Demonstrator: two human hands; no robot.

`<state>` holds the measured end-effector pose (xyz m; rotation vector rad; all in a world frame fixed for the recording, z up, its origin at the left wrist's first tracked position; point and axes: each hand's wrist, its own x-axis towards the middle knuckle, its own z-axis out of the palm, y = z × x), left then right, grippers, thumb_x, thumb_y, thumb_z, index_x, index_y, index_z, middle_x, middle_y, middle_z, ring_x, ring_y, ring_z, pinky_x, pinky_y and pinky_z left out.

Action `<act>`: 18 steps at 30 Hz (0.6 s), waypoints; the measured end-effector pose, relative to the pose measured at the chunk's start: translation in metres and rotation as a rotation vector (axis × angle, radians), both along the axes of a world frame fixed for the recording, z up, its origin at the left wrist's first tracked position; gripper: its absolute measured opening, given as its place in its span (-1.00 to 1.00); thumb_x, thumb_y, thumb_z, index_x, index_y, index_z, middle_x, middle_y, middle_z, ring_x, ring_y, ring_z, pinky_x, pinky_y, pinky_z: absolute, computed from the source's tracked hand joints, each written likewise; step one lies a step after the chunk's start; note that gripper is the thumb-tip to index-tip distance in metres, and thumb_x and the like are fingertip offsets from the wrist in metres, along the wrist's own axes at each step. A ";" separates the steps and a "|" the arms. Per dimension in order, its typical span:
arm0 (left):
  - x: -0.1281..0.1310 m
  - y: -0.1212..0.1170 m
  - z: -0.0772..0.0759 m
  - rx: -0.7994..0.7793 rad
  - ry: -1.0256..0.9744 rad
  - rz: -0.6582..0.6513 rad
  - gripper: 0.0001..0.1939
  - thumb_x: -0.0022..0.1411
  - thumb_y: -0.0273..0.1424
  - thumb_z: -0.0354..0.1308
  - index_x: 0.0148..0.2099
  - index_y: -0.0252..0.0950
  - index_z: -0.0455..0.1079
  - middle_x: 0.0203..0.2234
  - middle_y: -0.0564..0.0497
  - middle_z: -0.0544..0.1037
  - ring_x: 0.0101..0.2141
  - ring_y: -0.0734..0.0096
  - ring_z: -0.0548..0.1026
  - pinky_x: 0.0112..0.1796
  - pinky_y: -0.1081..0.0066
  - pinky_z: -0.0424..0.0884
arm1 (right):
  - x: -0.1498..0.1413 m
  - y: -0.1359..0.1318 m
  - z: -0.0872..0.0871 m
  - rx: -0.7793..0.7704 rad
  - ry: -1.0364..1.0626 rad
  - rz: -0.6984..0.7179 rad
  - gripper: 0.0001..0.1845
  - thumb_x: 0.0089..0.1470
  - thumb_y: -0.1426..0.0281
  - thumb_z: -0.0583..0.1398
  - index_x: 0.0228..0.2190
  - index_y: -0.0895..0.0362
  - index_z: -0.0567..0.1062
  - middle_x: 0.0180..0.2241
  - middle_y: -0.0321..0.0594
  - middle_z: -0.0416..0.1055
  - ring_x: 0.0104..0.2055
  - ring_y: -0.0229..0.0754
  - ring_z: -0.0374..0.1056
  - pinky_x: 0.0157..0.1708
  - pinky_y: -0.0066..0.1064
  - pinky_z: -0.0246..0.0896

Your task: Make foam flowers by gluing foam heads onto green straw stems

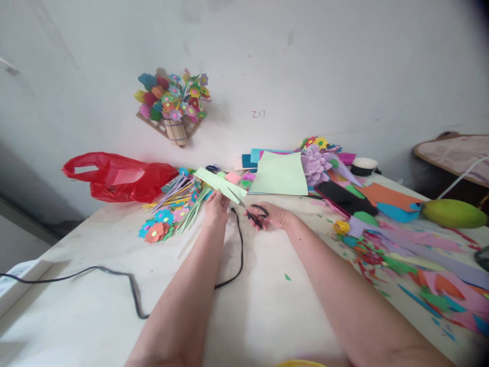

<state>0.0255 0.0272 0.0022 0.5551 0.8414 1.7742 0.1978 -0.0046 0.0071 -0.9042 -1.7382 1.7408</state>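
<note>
At the near edge, a yellow rim shows. Beyond it, a small green scrap lies on the smooth, pale tabletop, and a glossy black cord curves past the left forearm. To the right spreads a tangle of thin, curling coloured offcuts.

Farther in, over the middle of the table, the left hand pinches the pale green paper strip, flat, matte and straight-edged. The right hand has its fingers wrapped in the black loops of the scissors, whose slim metal blades part at the strip's right end. The step in hand seems to be snipping; the next move calls for a firm pinch and blades well aligned, as thin paper may buckle.

Layered, petalled flowers lie left of the strip, near a crinkled red plastic bag. Behind the right hand stands or leans a pale green sheet, squarish. Farthest, a stick-bundle vase of bright flowers hangs on the wall.
</note>
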 end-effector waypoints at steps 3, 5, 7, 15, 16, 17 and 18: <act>-0.001 0.001 -0.001 0.002 -0.028 0.008 -0.92 0.01 -0.48 0.12 -0.43 -0.29 0.24 -0.56 0.07 0.46 -0.43 0.47 0.48 -0.28 0.42 0.38 | 0.003 0.004 -0.003 -0.029 0.046 0.041 -0.57 -0.04 0.06 0.11 -0.34 0.19 0.36 -0.56 -0.25 0.36 -0.63 -0.34 0.29 -0.77 -0.60 0.05; -0.001 0.003 -0.003 0.021 -0.032 -0.011 -0.92 -0.01 -0.50 0.12 -0.44 -0.30 0.25 -0.56 0.07 0.46 -0.45 0.48 0.48 -0.29 0.43 0.38 | 0.004 0.009 -0.002 -0.069 0.053 0.093 -0.55 -0.04 0.04 0.10 -0.32 0.20 0.36 -0.55 -0.24 0.37 -0.62 -0.32 0.30 -0.75 -0.58 0.10; -0.001 0.004 -0.003 0.036 -0.020 -0.026 -0.94 -0.01 -0.50 0.11 -0.45 -0.30 0.25 -0.56 0.07 0.46 -0.46 0.50 0.47 -0.32 0.46 0.38 | 0.005 0.013 0.001 -0.118 0.025 0.147 -0.53 -0.04 0.03 0.09 -0.32 0.20 0.36 -0.55 -0.22 0.38 -0.60 -0.30 0.32 -0.72 -0.56 0.14; -0.004 0.002 -0.001 0.022 0.005 -0.038 -0.87 -0.08 -0.45 0.15 -0.50 -0.30 0.22 -0.61 0.06 0.44 -0.49 0.45 0.46 -0.37 0.43 0.36 | -0.002 0.017 0.003 -0.133 -0.018 0.168 -0.57 0.01 0.06 0.05 -0.35 0.20 0.35 -0.57 -0.23 0.38 -0.62 -0.30 0.32 -0.75 -0.57 0.10; -0.004 0.002 0.000 0.035 0.008 -0.039 -0.87 -0.09 -0.45 0.16 -0.50 -0.30 0.22 -0.61 0.07 0.44 -0.49 0.45 0.46 -0.37 0.43 0.36 | -0.002 0.017 0.001 -0.122 -0.004 0.159 -0.57 0.02 0.06 0.04 -0.35 0.20 0.35 -0.57 -0.23 0.38 -0.63 -0.31 0.31 -0.76 -0.58 0.09; -0.004 0.002 0.000 0.043 0.012 -0.038 -0.87 -0.10 -0.45 0.16 -0.50 -0.30 0.22 -0.60 0.07 0.44 -0.48 0.45 0.46 -0.36 0.43 0.36 | -0.002 0.017 -0.001 -0.113 0.005 0.153 -0.57 0.02 0.05 0.04 -0.35 0.20 0.35 -0.57 -0.23 0.38 -0.63 -0.32 0.30 -0.76 -0.59 0.07; -0.004 0.002 0.000 0.047 0.014 -0.038 -0.87 -0.10 -0.44 0.16 -0.49 -0.30 0.23 -0.60 0.06 0.44 -0.48 0.45 0.46 -0.36 0.43 0.36 | -0.002 0.017 -0.003 -0.107 0.011 0.149 -0.56 0.01 0.05 0.04 -0.35 0.20 0.35 -0.57 -0.23 0.38 -0.63 -0.32 0.29 -0.76 -0.59 0.06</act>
